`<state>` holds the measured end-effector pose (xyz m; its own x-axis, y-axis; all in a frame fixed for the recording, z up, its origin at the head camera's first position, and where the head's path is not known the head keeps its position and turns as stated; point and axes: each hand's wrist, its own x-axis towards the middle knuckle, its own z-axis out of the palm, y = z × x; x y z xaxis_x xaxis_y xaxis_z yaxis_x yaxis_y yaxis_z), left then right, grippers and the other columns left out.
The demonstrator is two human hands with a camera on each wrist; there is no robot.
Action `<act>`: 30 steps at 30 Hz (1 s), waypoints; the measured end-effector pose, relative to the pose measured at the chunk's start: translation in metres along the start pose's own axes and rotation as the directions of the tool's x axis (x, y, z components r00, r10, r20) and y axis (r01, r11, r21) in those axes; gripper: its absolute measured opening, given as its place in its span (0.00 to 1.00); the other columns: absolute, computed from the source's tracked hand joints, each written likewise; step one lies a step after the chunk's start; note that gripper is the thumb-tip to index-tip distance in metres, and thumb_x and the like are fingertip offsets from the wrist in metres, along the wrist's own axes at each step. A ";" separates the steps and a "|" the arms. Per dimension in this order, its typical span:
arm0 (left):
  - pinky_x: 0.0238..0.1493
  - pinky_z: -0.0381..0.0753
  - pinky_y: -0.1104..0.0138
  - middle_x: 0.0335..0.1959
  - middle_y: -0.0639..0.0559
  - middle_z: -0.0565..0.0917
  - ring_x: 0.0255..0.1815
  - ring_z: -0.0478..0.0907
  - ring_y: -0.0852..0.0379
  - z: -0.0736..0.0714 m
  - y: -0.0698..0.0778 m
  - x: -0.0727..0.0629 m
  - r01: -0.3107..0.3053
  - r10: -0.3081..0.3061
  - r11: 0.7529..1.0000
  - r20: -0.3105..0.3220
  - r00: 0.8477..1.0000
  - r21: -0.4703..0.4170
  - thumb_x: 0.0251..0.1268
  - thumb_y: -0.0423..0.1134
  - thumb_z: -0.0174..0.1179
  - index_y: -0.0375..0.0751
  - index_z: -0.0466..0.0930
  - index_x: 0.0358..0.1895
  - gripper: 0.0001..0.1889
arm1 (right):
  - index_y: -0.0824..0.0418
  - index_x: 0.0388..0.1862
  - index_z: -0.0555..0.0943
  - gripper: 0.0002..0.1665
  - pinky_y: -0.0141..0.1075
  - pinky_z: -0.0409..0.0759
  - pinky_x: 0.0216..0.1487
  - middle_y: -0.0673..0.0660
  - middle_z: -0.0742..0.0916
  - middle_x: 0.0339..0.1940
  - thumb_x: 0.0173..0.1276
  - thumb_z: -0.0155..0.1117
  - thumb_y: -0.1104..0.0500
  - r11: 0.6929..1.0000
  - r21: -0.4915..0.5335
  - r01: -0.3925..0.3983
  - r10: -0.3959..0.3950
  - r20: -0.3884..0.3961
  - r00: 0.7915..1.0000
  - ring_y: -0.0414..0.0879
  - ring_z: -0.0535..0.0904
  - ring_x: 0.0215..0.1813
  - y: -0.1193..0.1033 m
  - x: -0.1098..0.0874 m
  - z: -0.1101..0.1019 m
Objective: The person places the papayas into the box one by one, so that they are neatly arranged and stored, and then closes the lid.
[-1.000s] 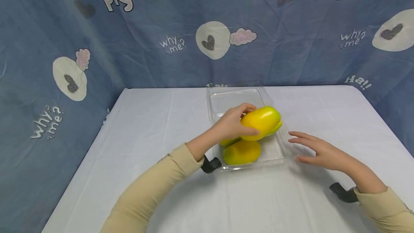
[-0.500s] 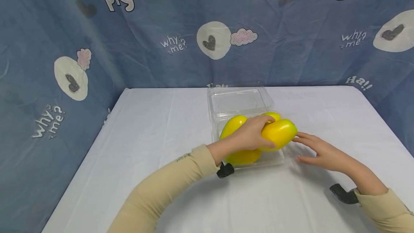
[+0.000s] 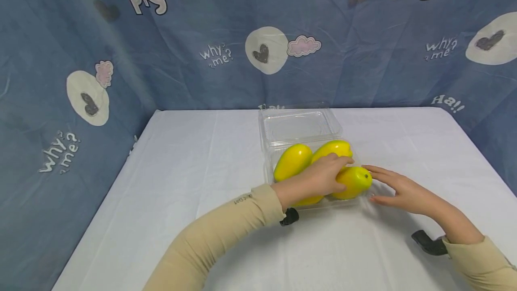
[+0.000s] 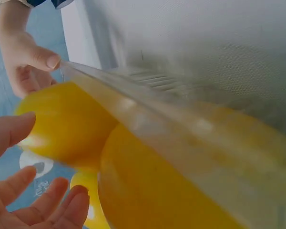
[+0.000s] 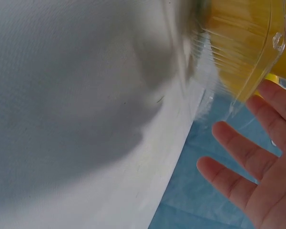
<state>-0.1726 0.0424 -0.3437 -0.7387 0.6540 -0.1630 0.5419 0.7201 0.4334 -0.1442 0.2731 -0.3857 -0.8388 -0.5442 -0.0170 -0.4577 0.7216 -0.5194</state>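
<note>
A yellow-green mango (image 3: 357, 183) lies in the front right corner of a clear plastic clamshell box (image 3: 299, 127). My left hand (image 3: 319, 176) is right behind this mango; in the left wrist view its thumb (image 4: 12, 133) overlaps the fruit's edge, while the fingers are spread and loose. Other mangoes share the box: one at the back left (image 3: 293, 160), one at the back right (image 3: 333, 149), and one at the front left (image 3: 310, 200), mostly hidden by my left hand. Beside the box's right edge is my right hand (image 3: 404, 192), its fingers extended along the clear wall.
The box's lid is folded back toward the rear of the white-covered table (image 3: 202, 156). Behind the table hangs a blue printed cloth (image 3: 186, 80). A black wrist mount (image 3: 429, 242) sits below the right forearm, and another (image 3: 289, 217) below the left.
My left hand carried a mango rightward and down into the front right corner, and its fingers have loosened from it. My right hand has stayed at the box's edge.
</note>
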 end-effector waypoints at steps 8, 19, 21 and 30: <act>0.60 0.65 0.72 0.61 0.61 0.70 0.59 0.67 0.65 0.007 0.005 0.007 -0.045 0.042 0.993 0.024 0.999 0.113 0.61 0.47 0.59 0.59 0.63 0.66 0.29 | 0.58 0.67 0.64 0.39 0.53 0.70 0.54 0.61 0.70 0.66 0.59 0.64 0.49 0.997 -0.013 0.077 -0.078 -0.043 0.996 0.24 0.55 0.64 0.002 -0.002 0.002; 0.58 0.67 0.73 0.60 0.62 0.72 0.57 0.69 0.66 0.013 0.010 0.015 -0.008 0.000 0.976 0.037 0.999 0.219 0.63 0.51 0.55 0.58 0.63 0.66 0.27 | 0.58 0.67 0.64 0.38 0.52 0.70 0.53 0.60 0.69 0.66 0.60 0.64 0.49 0.997 -0.018 0.078 -0.078 -0.038 0.996 0.20 0.52 0.62 0.003 -0.003 0.003; 0.58 0.67 0.73 0.60 0.62 0.72 0.57 0.69 0.66 0.013 0.010 0.016 0.001 -0.010 0.975 0.040 0.999 0.223 0.63 0.52 0.55 0.57 0.63 0.66 0.27 | 0.58 0.67 0.64 0.38 0.53 0.70 0.54 0.61 0.69 0.67 0.60 0.64 0.49 0.997 -0.012 0.072 -0.072 -0.033 0.997 0.20 0.52 0.63 0.003 -0.003 0.002; 0.57 0.68 0.73 0.59 0.61 0.73 0.53 0.71 0.66 0.013 0.010 0.012 0.019 -0.031 0.967 0.044 0.999 0.255 0.64 0.52 0.53 0.56 0.62 0.67 0.27 | 0.59 0.67 0.64 0.39 0.54 0.69 0.54 0.62 0.69 0.66 0.60 0.64 0.49 0.998 -0.006 0.062 -0.062 -0.031 0.998 0.22 0.53 0.63 0.002 -0.002 0.002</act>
<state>-0.1711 0.0606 -0.3524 -0.7370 0.6409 -0.2147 0.6122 0.7676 0.1899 -0.1425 0.2750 -0.3888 -0.8176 -0.5742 0.0422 -0.5104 0.6888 -0.5148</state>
